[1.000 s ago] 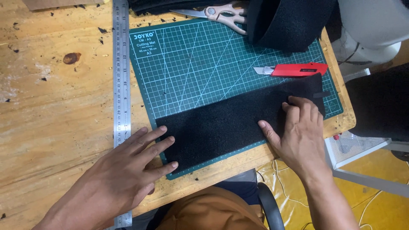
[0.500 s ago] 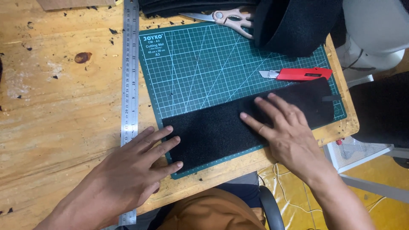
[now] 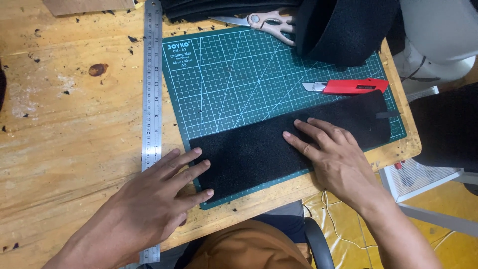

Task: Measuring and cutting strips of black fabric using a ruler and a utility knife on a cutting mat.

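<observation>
A long fuzzy black felt strip [image 3: 279, 149] lies flat along the near edge of a green gridded cutting mat [image 3: 239, 79] on the scuffed wooden surface [image 3: 64, 149], pinned by the left hand [image 3: 149, 204] and right hand [image 3: 338, 159], both palm-down with fingers spread, gripping nothing.

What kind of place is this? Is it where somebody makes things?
Probably a craft or sewing workbench. A green cutting mat lies on a scuffed wooden table, with a steel ruler, a red utility knife and scissors near black felt-like fabric.
</observation>
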